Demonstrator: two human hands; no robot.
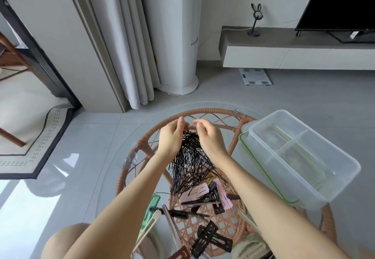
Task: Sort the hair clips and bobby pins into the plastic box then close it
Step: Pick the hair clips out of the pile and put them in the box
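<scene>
**A loose bundle of pins, pinched at the top**

We are holding a thick bunch of black bobby pins [190, 161] above the glass tabletop [121, 157]. The left hand [172, 137] and the right hand [209, 137] are both pinching it at its upper end. The fingers are curled in close together, though we cannot be sure which ones are actually gripping, since the backs of the hands are hiding the contact.

The pins are hanging with their long axes running roughly top to bottom in the view, gathered tight at the hands and fanning out toward us. Their free ends are spreading over the pink and black hair clips [205, 198] lying nearer us on the table.

We are judging the pins to be light, thin, springy and slick, so a loose bunch is likely shedding strays. A firm hold around the gathered end looks safest. The plastic box [332, 181] is sitting open to the right, well apart from the bundle, its divided compartments looking empty.
</scene>
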